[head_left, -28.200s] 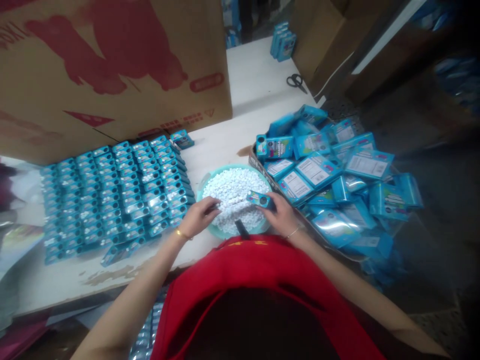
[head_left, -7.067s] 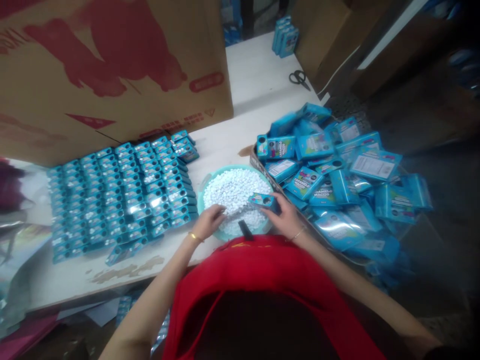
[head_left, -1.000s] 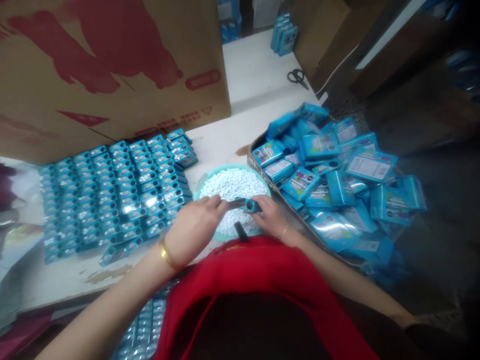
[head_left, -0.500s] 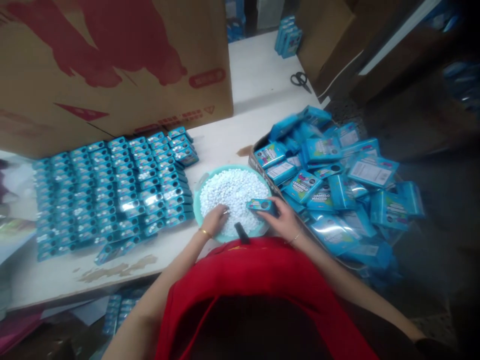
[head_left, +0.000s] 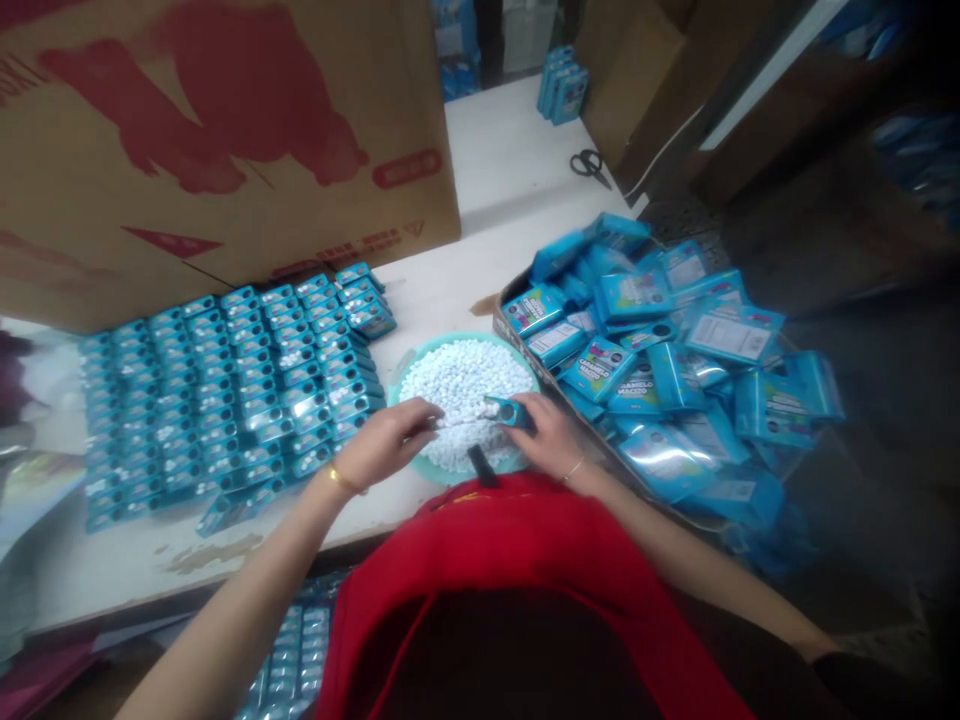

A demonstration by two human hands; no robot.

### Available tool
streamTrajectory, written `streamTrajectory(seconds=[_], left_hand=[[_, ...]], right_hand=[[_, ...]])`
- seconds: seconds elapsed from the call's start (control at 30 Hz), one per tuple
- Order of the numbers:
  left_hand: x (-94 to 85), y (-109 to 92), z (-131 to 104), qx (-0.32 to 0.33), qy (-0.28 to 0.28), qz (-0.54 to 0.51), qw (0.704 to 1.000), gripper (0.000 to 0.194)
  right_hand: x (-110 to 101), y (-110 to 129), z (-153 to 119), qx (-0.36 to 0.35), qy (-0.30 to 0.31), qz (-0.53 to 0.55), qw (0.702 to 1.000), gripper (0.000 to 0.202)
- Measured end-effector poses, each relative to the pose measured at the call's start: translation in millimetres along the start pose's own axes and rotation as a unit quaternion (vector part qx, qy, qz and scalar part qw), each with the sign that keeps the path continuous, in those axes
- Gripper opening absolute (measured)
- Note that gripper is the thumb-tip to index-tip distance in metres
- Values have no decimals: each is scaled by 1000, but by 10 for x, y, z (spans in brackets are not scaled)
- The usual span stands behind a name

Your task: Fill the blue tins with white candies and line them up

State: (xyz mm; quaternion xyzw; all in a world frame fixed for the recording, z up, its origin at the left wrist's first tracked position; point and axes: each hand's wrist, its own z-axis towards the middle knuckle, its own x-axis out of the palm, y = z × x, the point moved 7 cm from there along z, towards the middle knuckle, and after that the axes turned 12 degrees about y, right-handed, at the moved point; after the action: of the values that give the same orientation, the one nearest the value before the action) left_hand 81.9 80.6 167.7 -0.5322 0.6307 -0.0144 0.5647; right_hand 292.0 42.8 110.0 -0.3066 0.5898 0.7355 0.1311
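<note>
A pale green bowl (head_left: 427,468) of small white round candies (head_left: 469,372) stands on the table in front of me. My right hand (head_left: 553,438) grips a small blue candy box (head_left: 513,413) above the bowl's right side, its end with a dark round spot towards my fingers. White pieces show at the box's other end. Over the bowl's left edge is my left hand (head_left: 386,440), its fingers and thumb drawn together. Whatever may be between those fingertips is hidden. A black strip (head_left: 481,466) lies across the bowl's near rim, by my red apron (head_left: 495,530).
Rows of small blue boxes (head_left: 225,400) cover the table's left side, white pieces on many. An open carton of blue packs (head_left: 637,360) stands to the right. A large brown carton (head_left: 262,130) borders the back left. Scissors (head_left: 591,167) and stacked boxes (head_left: 562,88) lie farther back.
My left hand has risen from among the candies and moved left to the bowl's edge. The right hand still holds the box, now turned slightly. The view has shifted a little.
</note>
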Motion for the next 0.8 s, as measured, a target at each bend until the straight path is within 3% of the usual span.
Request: streamTrajectory(seconds=[0.1, 0.23, 0.37, 0.43, 0.5, 0.6, 0.7, 0.8], left_hand=[[-133, -300, 81, -26, 67, 108, 992, 18], [-226, -649, 171, -103, 136, 266, 949, 21], [-298, -966, 175, -103, 149, 327, 928, 23], [-350, -955, 131, -99, 129, 323, 932, 23], [-376, -728, 56, -124, 92, 302, 941, 23], [-151, -38, -55, -200, 71, 244, 947, 21], [463, 630, 11, -234, 110, 169, 951, 18], [1018, 885, 298, -196, 66, 70, 976, 19]], right_hand=[[88, 69, 51, -34, 13, -25, 999, 32], [179, 81, 62, -57, 22, -33, 998, 36], [201, 59, 58, -56, 23, -23, 998, 33], [178, 47, 61, -49, 22, -17, 998, 32], [132, 35, 61, -39, 20, -13, 999, 32], [37, -5, 51, -8, 9, 0, 1000, 33], [-34, -73, 33, 34, 2, 28, 999, 36], [-64, -130, 23, 61, 0, 47, 997, 37]])
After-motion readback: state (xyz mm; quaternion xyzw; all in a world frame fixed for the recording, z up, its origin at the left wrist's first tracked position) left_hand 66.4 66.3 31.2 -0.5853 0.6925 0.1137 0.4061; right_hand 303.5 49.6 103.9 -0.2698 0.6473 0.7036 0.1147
